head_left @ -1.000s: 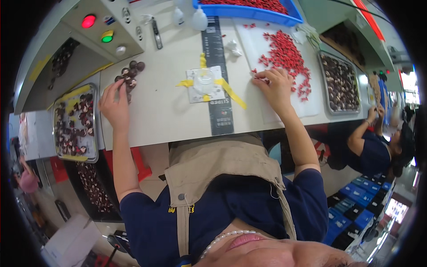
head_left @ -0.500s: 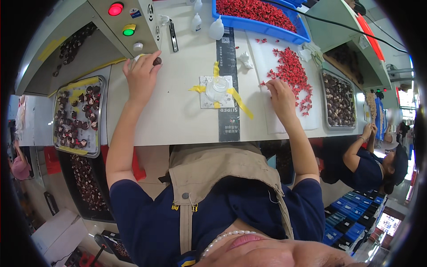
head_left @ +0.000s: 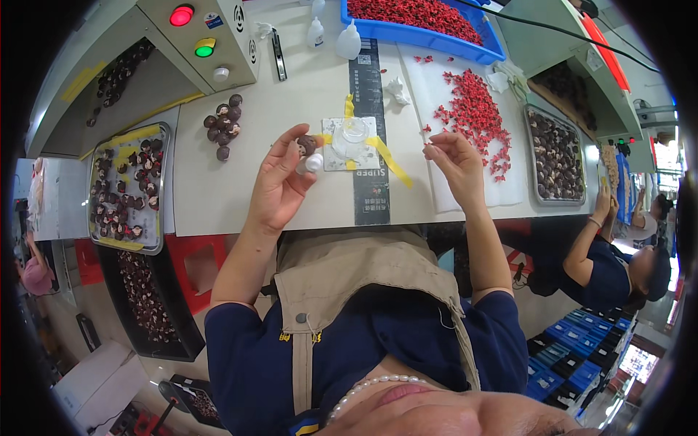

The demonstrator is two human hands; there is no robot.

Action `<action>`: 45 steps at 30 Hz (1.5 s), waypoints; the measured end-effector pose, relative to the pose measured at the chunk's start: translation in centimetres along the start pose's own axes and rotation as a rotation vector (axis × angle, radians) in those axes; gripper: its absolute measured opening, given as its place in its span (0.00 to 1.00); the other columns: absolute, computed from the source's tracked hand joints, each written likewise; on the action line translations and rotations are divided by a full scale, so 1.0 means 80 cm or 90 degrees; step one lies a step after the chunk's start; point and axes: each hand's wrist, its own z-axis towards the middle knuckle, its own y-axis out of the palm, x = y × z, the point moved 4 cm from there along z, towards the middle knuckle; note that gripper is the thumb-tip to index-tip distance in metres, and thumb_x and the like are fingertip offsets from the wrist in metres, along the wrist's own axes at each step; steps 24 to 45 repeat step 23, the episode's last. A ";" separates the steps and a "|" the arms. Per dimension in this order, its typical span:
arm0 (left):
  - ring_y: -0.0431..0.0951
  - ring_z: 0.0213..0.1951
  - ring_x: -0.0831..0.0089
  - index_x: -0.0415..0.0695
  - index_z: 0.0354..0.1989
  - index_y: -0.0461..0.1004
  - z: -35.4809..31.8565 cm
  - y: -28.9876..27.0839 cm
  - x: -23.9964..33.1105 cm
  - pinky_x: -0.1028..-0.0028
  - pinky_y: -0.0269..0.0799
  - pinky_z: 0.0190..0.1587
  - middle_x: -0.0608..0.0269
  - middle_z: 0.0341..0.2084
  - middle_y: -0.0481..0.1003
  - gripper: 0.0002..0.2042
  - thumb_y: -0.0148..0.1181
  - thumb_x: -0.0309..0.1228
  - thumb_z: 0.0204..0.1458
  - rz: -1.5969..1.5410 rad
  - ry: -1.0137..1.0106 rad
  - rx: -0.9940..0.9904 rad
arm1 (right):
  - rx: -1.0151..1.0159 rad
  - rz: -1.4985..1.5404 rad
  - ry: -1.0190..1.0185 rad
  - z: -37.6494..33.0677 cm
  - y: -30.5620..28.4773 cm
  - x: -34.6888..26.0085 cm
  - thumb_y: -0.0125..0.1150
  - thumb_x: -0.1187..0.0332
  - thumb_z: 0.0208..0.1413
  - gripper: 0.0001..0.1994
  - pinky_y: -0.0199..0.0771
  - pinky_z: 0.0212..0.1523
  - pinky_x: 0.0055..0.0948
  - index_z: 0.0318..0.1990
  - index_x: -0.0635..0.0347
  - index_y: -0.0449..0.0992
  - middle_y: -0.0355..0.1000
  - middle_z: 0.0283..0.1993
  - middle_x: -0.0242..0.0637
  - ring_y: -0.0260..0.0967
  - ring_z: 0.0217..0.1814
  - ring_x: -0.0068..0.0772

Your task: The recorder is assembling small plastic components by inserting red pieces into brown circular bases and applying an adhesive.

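Note:
Near the middle of the bench, my left hand (head_left: pixel 280 178) is closed on a small brown-haired doll head (head_left: pixel 306 145) with a pale face. A small white bottle (head_left: pixel 311 164) with a round end is in the same hand, below the head. Just right of it, a clear round dish (head_left: pixel 355 132) sits on a white square tile (head_left: pixel 334 158) held with yellow tape. My right hand (head_left: pixel 459 168) is pinched over the left edge of a white sheet (head_left: pixel 451 196); what its fingertips hold is too small to make out. Small red pieces (head_left: pixel 476 109) are scattered on that sheet.
A cluster of brown doll heads (head_left: pixel 222 125) lies at left. Metal trays of heads stand at far left (head_left: pixel 166 185) and right (head_left: pixel 534 174). A blue bin (head_left: pixel 429 47) of red pieces, white squeeze bottles (head_left: pixel 348 42) and a cutter (head_left: pixel 279 57) are behind. Machine housings flank the bench.
My left hand has moved from the head cluster toward the dish, carrying a doll head and the white bottle. My right hand has shifted slightly left and down, away from the red pile.

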 end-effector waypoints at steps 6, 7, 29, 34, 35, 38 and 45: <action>0.74 0.41 0.81 0.43 0.54 0.65 -0.004 0.012 -0.023 0.84 0.76 0.39 0.59 0.44 0.72 0.16 0.51 0.28 0.57 -0.028 -0.041 0.020 | -0.025 0.011 0.031 -0.005 0.003 -0.015 0.57 0.76 0.54 0.04 0.68 0.40 0.19 0.38 0.65 0.73 0.73 0.34 0.33 0.70 0.37 0.20; 0.74 0.41 0.81 0.43 0.54 0.65 -0.007 0.005 -0.028 0.84 0.76 0.39 0.59 0.44 0.72 0.16 0.51 0.28 0.57 -0.014 -0.041 0.011 | -0.038 0.004 0.036 -0.004 0.006 -0.018 0.58 0.75 0.54 0.06 0.68 0.39 0.19 0.39 0.65 0.73 0.73 0.35 0.34 0.71 0.38 0.20; 0.74 0.42 0.78 0.42 0.54 0.64 -0.027 -0.029 -0.059 0.80 0.76 0.39 0.57 0.45 0.72 0.15 0.49 0.27 0.58 0.023 -0.091 -0.031 | -0.065 -0.506 -0.354 0.048 0.121 -0.077 0.63 0.73 0.45 0.02 0.63 0.37 0.30 0.27 0.58 0.77 0.71 0.28 0.30 0.63 0.35 0.32; 0.74 0.42 0.78 0.42 0.54 0.64 -0.027 -0.029 -0.059 0.80 0.76 0.39 0.57 0.45 0.72 0.15 0.49 0.27 0.58 0.023 -0.091 -0.031 | -0.065 -0.506 -0.354 0.048 0.121 -0.077 0.63 0.73 0.45 0.02 0.63 0.37 0.30 0.27 0.58 0.77 0.71 0.28 0.30 0.63 0.35 0.32; 0.74 0.42 0.78 0.42 0.54 0.64 -0.027 -0.029 -0.059 0.80 0.76 0.39 0.57 0.45 0.72 0.15 0.49 0.27 0.58 0.023 -0.091 -0.031 | -0.065 -0.506 -0.354 0.048 0.121 -0.077 0.63 0.73 0.45 0.02 0.63 0.37 0.30 0.27 0.58 0.77 0.71 0.28 0.30 0.63 0.35 0.32; 0.74 0.42 0.78 0.42 0.54 0.64 -0.027 -0.029 -0.059 0.80 0.76 0.39 0.57 0.45 0.72 0.15 0.49 0.27 0.58 0.023 -0.091 -0.031 | -0.065 -0.506 -0.354 0.048 0.121 -0.077 0.63 0.73 0.45 0.02 0.63 0.37 0.30 0.27 0.58 0.77 0.71 0.28 0.30 0.63 0.35 0.32; 0.74 0.42 0.78 0.42 0.54 0.64 -0.027 -0.029 -0.059 0.80 0.76 0.39 0.57 0.45 0.72 0.15 0.49 0.27 0.58 0.023 -0.091 -0.031 | -0.065 -0.506 -0.354 0.048 0.121 -0.077 0.63 0.73 0.45 0.02 0.63 0.37 0.30 0.27 0.58 0.77 0.71 0.28 0.30 0.63 0.35 0.32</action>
